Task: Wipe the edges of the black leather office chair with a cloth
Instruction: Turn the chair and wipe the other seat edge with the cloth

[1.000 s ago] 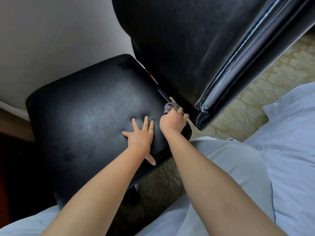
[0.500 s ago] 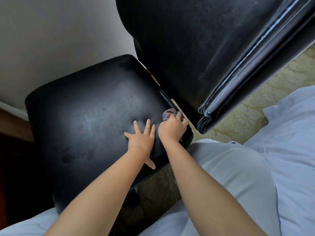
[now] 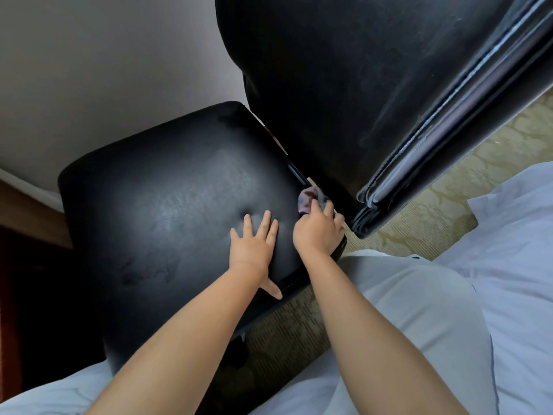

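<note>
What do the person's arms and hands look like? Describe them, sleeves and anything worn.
Both forearms are bare, with no sleeves in view. The left hand and right hand wear no gloves, and no rings, watch or bracelets show. The fingers are short and rounded.

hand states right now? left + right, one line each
Left hand: open, fingers spread flat on the chair seat.
Right hand: closed on the cloth, at the seat's rear edge by the backrest.

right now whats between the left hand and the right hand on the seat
In the head view, only a narrow strip of bare black seat leather separates the flat left hand from the right hand, which grips the cloth at the seat's edge.
</note>
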`<state>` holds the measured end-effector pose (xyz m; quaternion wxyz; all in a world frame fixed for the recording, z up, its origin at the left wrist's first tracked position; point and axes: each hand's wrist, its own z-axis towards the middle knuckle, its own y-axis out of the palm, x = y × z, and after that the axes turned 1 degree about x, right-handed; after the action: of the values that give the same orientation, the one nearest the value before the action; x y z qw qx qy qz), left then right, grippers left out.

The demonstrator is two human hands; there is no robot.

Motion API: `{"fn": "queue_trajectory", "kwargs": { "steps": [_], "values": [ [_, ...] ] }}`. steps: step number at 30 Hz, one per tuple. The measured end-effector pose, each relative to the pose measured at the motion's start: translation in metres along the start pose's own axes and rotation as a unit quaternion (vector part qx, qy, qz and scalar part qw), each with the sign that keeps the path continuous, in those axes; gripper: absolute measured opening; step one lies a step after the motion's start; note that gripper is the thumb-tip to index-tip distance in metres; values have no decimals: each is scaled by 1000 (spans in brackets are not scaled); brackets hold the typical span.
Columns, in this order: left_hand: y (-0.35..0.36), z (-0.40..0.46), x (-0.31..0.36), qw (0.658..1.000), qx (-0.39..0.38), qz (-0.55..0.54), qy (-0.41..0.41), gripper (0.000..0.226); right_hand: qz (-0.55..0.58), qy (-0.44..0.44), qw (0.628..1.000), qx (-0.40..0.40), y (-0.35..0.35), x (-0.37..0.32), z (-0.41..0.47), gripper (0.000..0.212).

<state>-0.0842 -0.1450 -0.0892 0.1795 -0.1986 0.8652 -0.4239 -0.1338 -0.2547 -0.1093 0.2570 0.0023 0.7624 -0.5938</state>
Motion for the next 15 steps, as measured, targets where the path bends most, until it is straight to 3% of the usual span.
{"fn": "queue_trajectory", "kwargs": {
  "steps": [3, 8, 15],
  "values": [
    [-1, 1, -4, 1000, 7, 25, -11, 151, -15, -7, 1000, 13, 2, 9, -9, 47],
    [-15, 15, -17, 994, 104, 22, 10, 132, 21, -39, 999, -1, 8, 10, -13, 49],
    [-9, 31, -18, 999, 29, -25, 8, 143, 39, -40, 998, 3, 13, -3, 1, 44]
  ]
}}
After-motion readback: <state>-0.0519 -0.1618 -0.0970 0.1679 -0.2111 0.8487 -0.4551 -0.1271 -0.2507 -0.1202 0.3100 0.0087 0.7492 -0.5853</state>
